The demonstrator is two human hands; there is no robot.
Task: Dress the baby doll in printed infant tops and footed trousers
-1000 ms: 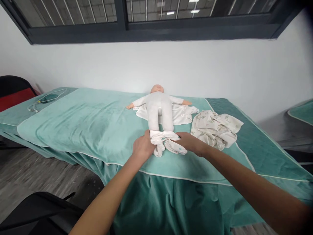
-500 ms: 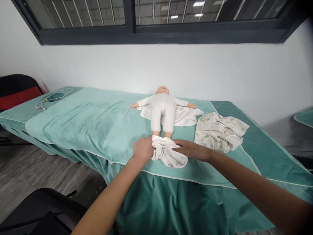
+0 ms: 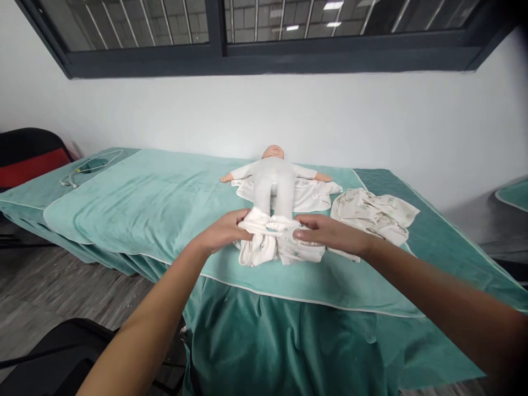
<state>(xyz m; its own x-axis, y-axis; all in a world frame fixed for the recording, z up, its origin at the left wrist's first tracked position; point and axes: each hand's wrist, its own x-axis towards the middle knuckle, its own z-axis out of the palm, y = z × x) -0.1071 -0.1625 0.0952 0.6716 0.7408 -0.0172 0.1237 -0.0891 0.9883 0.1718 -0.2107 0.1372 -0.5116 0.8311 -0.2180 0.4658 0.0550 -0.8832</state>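
A baby doll (image 3: pixel 274 179) in a white bodysuit lies on its back, arms spread and legs toward me. Bunched around its lower legs are white printed baby pants (image 3: pixel 303 247), which hide its feet. My left hand (image 3: pixel 225 230) grips the waistband at its left side, thumb and fingers closed on the cloth. At the opposite side, my right hand (image 3: pixel 325 231) pinches the pants' edge between thumb and fingers. Beneath the doll's arms and back a white baby shirt (image 3: pixel 315 197) is spread out.
A crumpled printed cloth (image 3: pixel 371 214) lies right of the doll. The bed has a light green cover (image 3: pixel 144 203). A looped white cord (image 3: pixel 78 173) rests at the far left. Black chairs (image 3: pixel 53 357) stand near the left side; a window (image 3: pixel 264 60) is above the wall.
Both hands have moved up the doll's legs, bringing the pants from its ankles onto its lower legs. The hands are farther apart and the waistband is stretched wider.
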